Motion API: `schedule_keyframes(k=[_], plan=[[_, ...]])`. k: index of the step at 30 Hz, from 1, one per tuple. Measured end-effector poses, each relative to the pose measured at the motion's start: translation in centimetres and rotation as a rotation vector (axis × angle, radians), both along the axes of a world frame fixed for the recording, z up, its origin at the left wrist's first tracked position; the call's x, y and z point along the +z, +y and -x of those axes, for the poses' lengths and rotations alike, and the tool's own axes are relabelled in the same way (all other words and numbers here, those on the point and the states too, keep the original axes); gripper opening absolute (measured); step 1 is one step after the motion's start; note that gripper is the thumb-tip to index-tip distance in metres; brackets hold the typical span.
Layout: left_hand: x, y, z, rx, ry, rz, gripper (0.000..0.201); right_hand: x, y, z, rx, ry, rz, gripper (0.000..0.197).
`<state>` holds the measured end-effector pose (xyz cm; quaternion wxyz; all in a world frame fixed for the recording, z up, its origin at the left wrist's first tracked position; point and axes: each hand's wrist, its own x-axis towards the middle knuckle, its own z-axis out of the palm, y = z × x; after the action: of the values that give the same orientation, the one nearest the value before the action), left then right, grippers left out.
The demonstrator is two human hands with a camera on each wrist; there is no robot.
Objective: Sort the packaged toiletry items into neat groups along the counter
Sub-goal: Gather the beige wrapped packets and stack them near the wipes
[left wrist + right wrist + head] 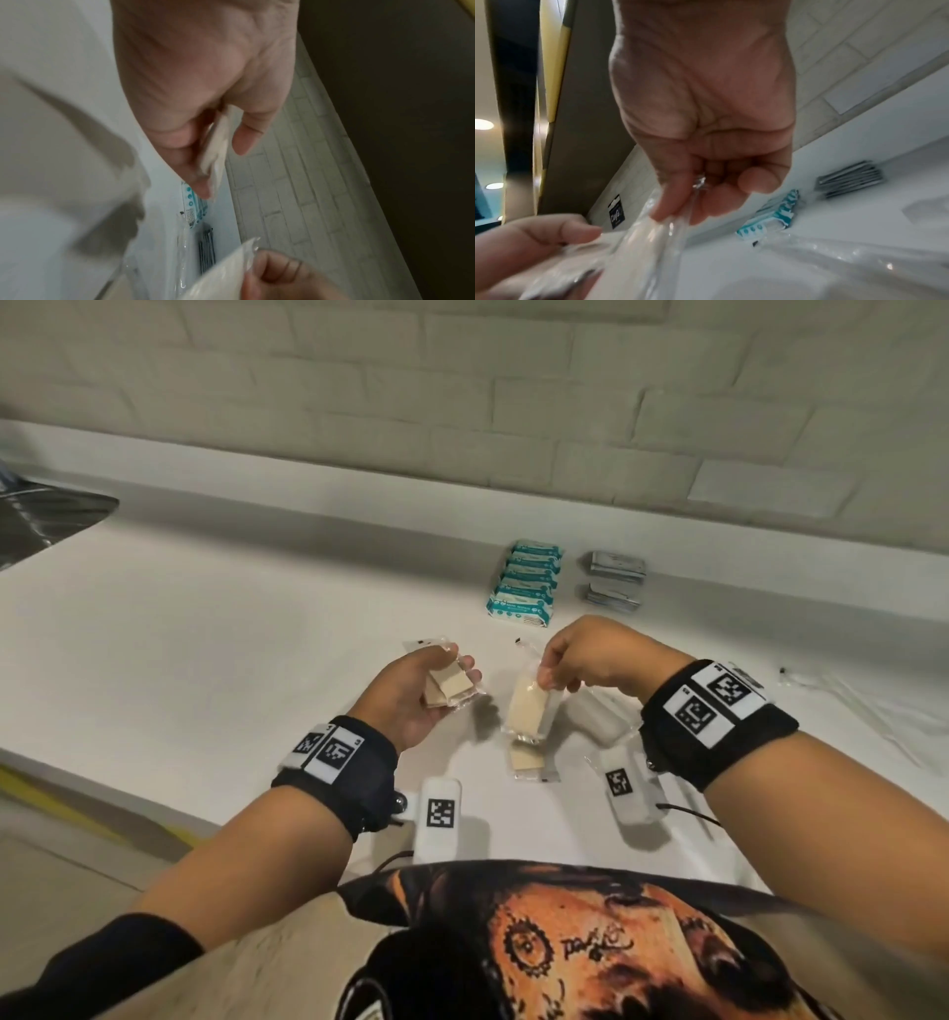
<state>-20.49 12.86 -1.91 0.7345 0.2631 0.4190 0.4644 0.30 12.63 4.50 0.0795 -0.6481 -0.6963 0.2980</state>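
from where i sit i can read almost no print: the teal-and-white packets point(525, 588) stacked in a row at the far side of the counter point(205, 634) carry lettering too small and soft to make out, and the grey sachets point(615, 580) just right of them in two short stacks are no clearer. the one legible scrap is a dark tag point(616, 212) on the tiled wall point(462, 403) in the right wrist view, with script that looks like "clayg", its end blurred.

my left hand point(411, 698) is raised palm up, thumb and fingers curled round a couple of clear-wrapped beige bars point(449, 688), held above the counter. my right hand point(590, 660) pinches the top edge of another clear-wrapped cream bar point(529, 708) between thumb and fingertips; the bar hangs tilted, its lower end over a further wrapped beige bar point(528, 760) lying on the counter near me.

more clear wrappers point(598, 716) lie under my right wrist, contents washed out against the white top. far right, some clear plastic packs point(873, 706) are barely visible. a metal sink point(46, 521) is cut off at the left edge. both wrist views are smeared by motion, so the wrappers there show only glare
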Motion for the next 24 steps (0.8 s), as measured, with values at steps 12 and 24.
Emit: schedule_keyframes(k=[12,24], plan=[[-0.4,-0.8,-0.3,0.08,0.166,-0.067,0.014,-2.1,0.2,2.3,-0.078,0.028,-0.3,0.018],[0.7,-0.7,-1.9,-0.053,0.21,-0.155,0.019,-1.4,-0.4,2.0,-0.199,0.547,-0.055,0.009]])
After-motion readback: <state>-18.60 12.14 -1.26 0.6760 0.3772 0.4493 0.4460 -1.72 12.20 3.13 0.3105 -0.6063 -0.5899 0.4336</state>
